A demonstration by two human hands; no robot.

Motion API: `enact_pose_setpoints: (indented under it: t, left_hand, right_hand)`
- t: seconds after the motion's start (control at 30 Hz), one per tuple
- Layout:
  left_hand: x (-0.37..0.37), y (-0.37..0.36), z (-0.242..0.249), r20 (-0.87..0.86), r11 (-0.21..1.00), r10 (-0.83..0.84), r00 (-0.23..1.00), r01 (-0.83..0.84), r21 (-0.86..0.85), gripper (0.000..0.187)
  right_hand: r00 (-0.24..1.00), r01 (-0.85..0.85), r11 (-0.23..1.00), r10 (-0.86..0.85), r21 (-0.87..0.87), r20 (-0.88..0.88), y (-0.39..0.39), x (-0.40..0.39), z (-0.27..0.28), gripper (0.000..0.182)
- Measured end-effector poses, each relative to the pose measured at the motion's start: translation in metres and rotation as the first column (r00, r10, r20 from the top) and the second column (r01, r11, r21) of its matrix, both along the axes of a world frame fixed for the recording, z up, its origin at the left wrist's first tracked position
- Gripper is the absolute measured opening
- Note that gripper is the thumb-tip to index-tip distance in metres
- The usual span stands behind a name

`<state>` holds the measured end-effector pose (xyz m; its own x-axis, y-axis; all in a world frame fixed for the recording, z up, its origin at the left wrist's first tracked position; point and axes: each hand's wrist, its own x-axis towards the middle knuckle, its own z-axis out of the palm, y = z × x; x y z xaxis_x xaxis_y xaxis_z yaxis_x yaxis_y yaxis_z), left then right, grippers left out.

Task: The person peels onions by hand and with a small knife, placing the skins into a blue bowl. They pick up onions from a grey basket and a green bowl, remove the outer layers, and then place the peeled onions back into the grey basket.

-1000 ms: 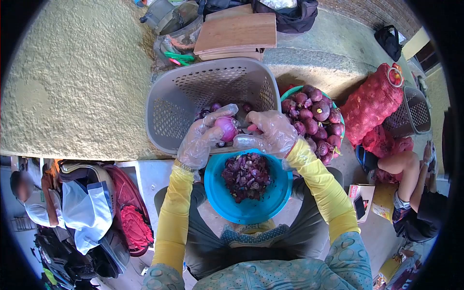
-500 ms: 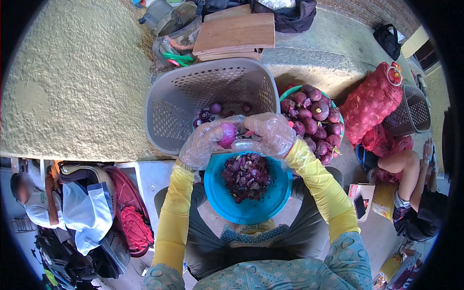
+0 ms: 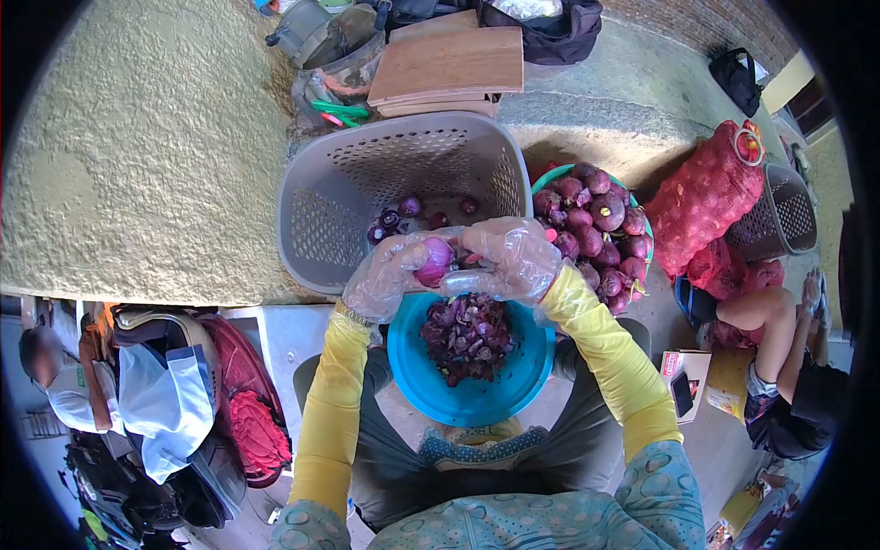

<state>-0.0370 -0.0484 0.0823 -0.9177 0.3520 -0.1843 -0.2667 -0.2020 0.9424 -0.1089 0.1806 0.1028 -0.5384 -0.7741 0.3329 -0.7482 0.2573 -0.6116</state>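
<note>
Both my hands wear clear plastic gloves over yellow sleeves. My left hand [image 3: 385, 275] grips a peeled pinkish-purple onion [image 3: 433, 261]. My right hand [image 3: 509, 261] presses against the onion's right side and closes around a small tool with a pink handle, mostly hidden. Right under the hands, on my lap, sits a blue bowl [image 3: 412, 371] of dark purple onion skins [image 3: 467, 335]. Beyond the hands, a grey plastic basket [image 3: 321, 197] lies tipped toward me with a few peeled onions [image 3: 403, 215] inside.
A teal basin [image 3: 555, 174] heaped with unpeeled red onions [image 3: 596, 225] stands right of the basket. Red mesh sacks of onions [image 3: 701, 197] and another grey basket [image 3: 788, 211] lie further right. Another person's leg [image 3: 761, 312] is at right. Wooden boards [image 3: 449, 64] lie behind; bags pile at left.
My hands have drawn closer together and dropped slightly toward the blue bowl; the right hand now covers more of the onion.
</note>
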Motion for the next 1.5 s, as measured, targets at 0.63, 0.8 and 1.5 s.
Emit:
enact_pose_setpoints:
  t: [0.63,0.8,1.5]
  left_hand:
    - [-0.001,0.003,0.008,0.073,0.998,0.041,0.996,-0.038,-0.043,0.057]
    - [-0.003,0.002,0.011,0.077,0.997,0.052,0.996,-0.048,-0.060,0.054]
    - [-0.005,0.004,-0.013,0.030,0.949,0.261,0.965,-0.263,0.172,0.054]
  right_hand:
    - [0.990,-0.123,0.992,0.120,0.034,0.078,0.001,-0.008,-0.026,0.026]
    - [0.990,-0.130,0.991,0.131,-0.020,0.059,0.000,-0.008,-0.029,0.025]
    - [0.985,-0.142,0.976,0.155,0.164,-0.071,0.000,0.004,-0.015,0.030]
